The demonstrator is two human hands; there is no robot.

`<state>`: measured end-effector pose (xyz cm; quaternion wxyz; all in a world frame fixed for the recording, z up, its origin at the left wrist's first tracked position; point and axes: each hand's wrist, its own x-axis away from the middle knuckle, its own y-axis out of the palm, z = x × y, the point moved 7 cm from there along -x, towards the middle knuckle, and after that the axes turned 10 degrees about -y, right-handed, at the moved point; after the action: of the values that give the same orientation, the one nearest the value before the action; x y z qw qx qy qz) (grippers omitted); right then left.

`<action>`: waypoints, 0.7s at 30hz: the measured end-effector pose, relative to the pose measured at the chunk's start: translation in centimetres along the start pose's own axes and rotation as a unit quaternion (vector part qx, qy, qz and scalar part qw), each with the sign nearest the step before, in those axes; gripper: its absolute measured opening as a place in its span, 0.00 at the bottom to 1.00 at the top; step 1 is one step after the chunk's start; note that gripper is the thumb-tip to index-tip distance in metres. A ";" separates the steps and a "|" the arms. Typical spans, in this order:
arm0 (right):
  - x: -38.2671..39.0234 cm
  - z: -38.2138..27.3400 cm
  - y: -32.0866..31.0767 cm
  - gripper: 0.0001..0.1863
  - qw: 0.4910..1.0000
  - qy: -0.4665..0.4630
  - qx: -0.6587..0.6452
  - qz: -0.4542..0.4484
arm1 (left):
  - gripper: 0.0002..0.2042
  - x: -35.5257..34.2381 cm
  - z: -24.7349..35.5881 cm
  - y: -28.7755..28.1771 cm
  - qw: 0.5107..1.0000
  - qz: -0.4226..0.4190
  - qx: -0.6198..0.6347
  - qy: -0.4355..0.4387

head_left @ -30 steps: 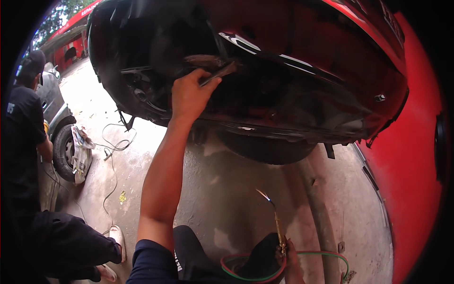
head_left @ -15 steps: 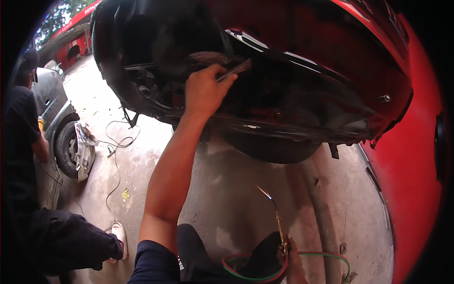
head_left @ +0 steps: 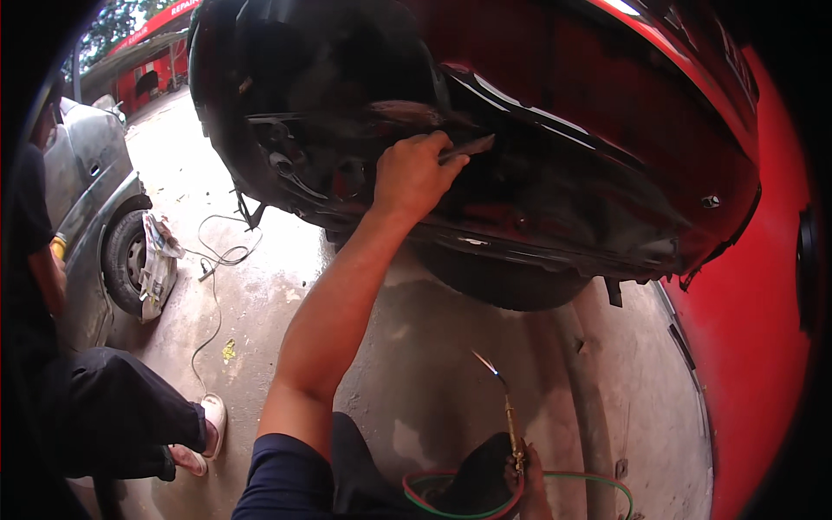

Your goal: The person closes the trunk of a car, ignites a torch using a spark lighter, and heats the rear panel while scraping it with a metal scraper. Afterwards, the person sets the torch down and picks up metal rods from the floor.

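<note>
My left hand [head_left: 412, 178] reaches up to the glossy black car body [head_left: 555, 186], fingers closed round a flat-bladed scraper [head_left: 474, 147]. The scraper's flared end points right, close to the dark panel; whether it touches cannot be told. Just above the hand, a dull brownish patch [head_left: 403, 113] shows on the black surface. Low in the view, my right hand [head_left: 530, 481] grips a brass gas torch [head_left: 512, 425]. A small flame [head_left: 485, 362] burns at its thin bent tip, well below the car. Red and green hoses [head_left: 433, 498] loop from the torch.
A co-worker [head_left: 121, 407] stands at the left beside a grey vehicle [head_left: 82, 173], its wheel [head_left: 130, 260] partly covered with paper. A dark cable [head_left: 217, 299] lies on the concrete floor. Under the black car is a tyre [head_left: 511, 282]. A red surface [head_left: 737, 347] rises at the right.
My left hand and the scraper sit a little lower and farther right in view; the car has shifted similarly. The torch stays lit in my right hand. The co-worker's legs and foot have shifted.
</note>
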<state>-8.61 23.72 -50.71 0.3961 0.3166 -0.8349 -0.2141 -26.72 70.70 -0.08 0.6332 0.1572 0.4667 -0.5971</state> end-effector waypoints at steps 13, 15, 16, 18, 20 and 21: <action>1.1 -0.7 -0.2 0.22 1.000 0.001 0.017 -0.010 | 0.19 -0.5 -5.1 -8.5 0.988 0.082 -0.072 -0.110; 0.5 -0.3 -0.2 0.21 1.000 0.014 0.000 -0.014 | 0.19 -1.2 -3.2 -6.9 0.989 0.087 -0.094 -0.067; 0.1 -0.5 -0.5 0.21 1.000 0.014 0.001 -0.015 | 0.19 -1.4 -2.3 -6.2 0.991 0.087 -0.103 -0.021; -0.6 -0.4 -0.7 0.20 0.999 0.025 0.004 -0.047 | 0.19 -1.5 -3.1 -7.6 0.990 0.085 -0.110 -0.037; -0.5 -0.3 -0.9 0.19 0.999 0.006 -0.004 -0.042 | 0.19 -1.4 -4.1 -9.0 0.989 0.079 -0.112 -0.051; -0.5 -0.6 -0.9 0.19 0.999 -0.010 -0.010 -0.039 | 0.19 -1.0 -5.5 -10.1 0.984 0.057 -0.109 -0.131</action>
<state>-7.63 23.38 -51.15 0.3822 0.3423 -0.8238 -0.2410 -37.94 73.06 1.48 0.7348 0.0343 0.4323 -0.5216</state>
